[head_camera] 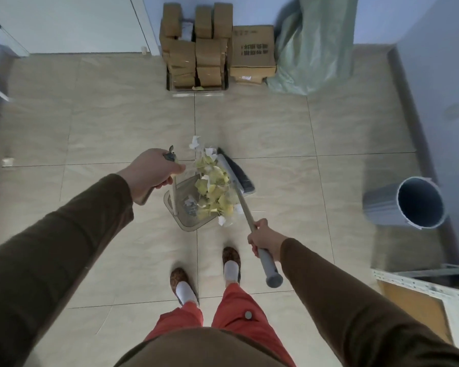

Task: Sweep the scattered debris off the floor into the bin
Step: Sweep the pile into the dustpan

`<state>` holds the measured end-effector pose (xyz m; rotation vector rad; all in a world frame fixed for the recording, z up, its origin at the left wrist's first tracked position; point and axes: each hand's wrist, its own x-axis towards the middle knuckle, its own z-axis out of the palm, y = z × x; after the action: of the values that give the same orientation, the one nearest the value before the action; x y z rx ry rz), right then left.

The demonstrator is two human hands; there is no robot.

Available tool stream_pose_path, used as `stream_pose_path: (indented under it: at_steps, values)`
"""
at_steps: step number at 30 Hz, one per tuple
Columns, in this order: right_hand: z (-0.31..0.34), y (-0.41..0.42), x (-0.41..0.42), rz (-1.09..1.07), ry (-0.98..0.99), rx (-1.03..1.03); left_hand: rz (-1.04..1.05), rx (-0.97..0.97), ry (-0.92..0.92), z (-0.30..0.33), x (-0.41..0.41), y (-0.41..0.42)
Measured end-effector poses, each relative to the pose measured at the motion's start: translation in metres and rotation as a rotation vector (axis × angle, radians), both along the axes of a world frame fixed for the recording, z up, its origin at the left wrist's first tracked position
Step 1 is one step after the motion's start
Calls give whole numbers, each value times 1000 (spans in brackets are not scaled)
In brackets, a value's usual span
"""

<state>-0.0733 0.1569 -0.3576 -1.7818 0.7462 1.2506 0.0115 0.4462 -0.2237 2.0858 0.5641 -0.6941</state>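
My left hand (pixel 154 173) grips the dustpan (pixel 182 200) handle, my right hand (pixel 263 238) the broom (pixel 239 176). Debris (pixel 214 186) straddles the pan's lip mid-floor; I should push slowly, pan flat, before carrying to the bin (pixel 408 202) by the floor's right edge.

Single head-worn wide-angle view, looking steeply down and forward over the wearer's own arms and feet onto the tiled floor (pixel 117 115), far wall at top edge, edges curved by lens.
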Motion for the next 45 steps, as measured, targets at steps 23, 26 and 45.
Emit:
stream_pose_path:
  at_steps: [23, 26, 45]
  values:
    - [58, -37, 88, 166, -241, 44, 496, -133, 57, -41, -72, 10]
    - [18, -14, 157, 385, -311, -46, 539, -169, 106, -42, -73, 7]
    - [18, -54, 71, 798, -35, -64, 583, -232, 216, -41, -55, 5]
